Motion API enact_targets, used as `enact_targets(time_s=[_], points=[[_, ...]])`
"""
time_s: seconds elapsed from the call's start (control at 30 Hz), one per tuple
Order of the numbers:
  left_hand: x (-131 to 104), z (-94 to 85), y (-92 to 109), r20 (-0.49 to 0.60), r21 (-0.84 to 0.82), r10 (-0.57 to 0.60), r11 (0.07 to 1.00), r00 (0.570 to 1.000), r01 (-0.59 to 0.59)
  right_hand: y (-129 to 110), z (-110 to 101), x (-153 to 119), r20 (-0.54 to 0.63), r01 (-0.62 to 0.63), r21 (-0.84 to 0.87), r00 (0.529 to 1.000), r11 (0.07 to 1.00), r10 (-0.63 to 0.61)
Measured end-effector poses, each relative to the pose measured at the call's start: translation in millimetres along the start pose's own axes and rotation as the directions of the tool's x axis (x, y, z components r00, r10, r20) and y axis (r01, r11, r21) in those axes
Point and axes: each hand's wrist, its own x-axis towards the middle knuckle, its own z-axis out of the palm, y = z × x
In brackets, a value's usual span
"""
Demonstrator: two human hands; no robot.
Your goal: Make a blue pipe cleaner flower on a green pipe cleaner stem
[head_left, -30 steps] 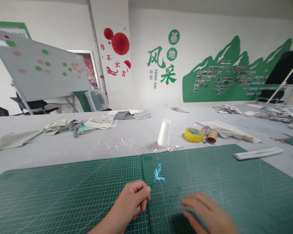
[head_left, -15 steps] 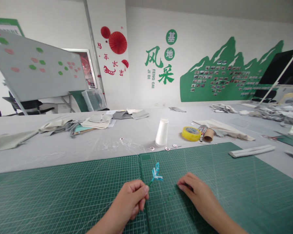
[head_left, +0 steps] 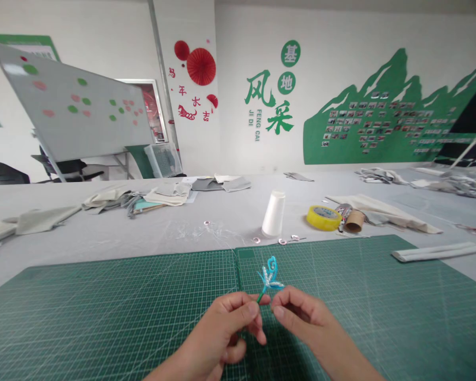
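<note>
My left hand [head_left: 228, 320] pinched the stem [head_left: 261, 297], seemingly steadying the blue flower [head_left: 267, 278] | my right hand [head_left: 311, 316] curled close, grip unclear

Your left hand [head_left: 232, 325] and right hand [head_left: 307, 317] are both bare, with slender fingers and smooth, rounded knuckles. The nails that show look short, though their finer detail is too small to make out. Your left forearm [head_left: 172, 366] and right forearm [head_left: 355, 355] are uncovered too, each widening gently from a narrow wrist.
</note>
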Motion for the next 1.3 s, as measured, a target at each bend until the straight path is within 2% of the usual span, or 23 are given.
enact_targets(time_s=[0.13,0.27,0.43,0.57,0.67,0.93,1.03,1.13,1.2,1.3], points=[[2,-1.6,-3,0.036,-0.012,-0.019,1.0,0.999,0.02,-5,10,1,-0.01,-0.059,0.132,0.998,0.99,0.06],[9,-5.8,-7,0.014,-0.004,-0.02,1.0,1.0,0.02,3,9,-2,-0.041,-0.117,0.36,0.989,0.925,0.141],[17,-11.3,-12,-0.014,-0.003,-0.021,1.0,1.0,0.021,17,2,2,0.021,-0.142,0.548,0.988,0.824,0.156],[18,-12.8,-13,-0.034,-0.001,-0.022,1.0,0.999,0.022,16,-4,3,0.034,-0.136,0.622,0.989,0.771,0.147],[16,-12.2,-11,-0.046,-0.006,-0.007,1.0,0.999,0.006,11,-8,2,0.013,-0.118,0.642,0.99,0.758,0.143],[14,-9.1,-9,-0.061,-0.003,0.028,1.0,0.998,-0.028,0,-9,-1,-0.055,-0.057,0.605,0.992,0.794,0.112],[13,-8.6,-7,-0.094,-0.02,0.066,0.997,0.993,-0.068,-4,-9,-2,-0.067,-0.021,0.687,0.993,0.726,0.092],[12,-7.8,-4,-0.09,-0.035,0.056,0.998,0.994,-0.06,-11,-9,-4,-0.024,-0.058,0.749,0.993,0.66,0.114],[10,-6.8,-4,-0.071,-0.043,0.047,0.998,0.996,-0.05,-15,-7,-6,0.036,-0.127,0.707,0.989,0.696,0.144],[9,-5.3,-4,-0.054,-0.056,0.052,0.997,0.997,-0.055,-16,-2,-10,0.092,-0.171,0.523,0.985,0.835,0.144]])
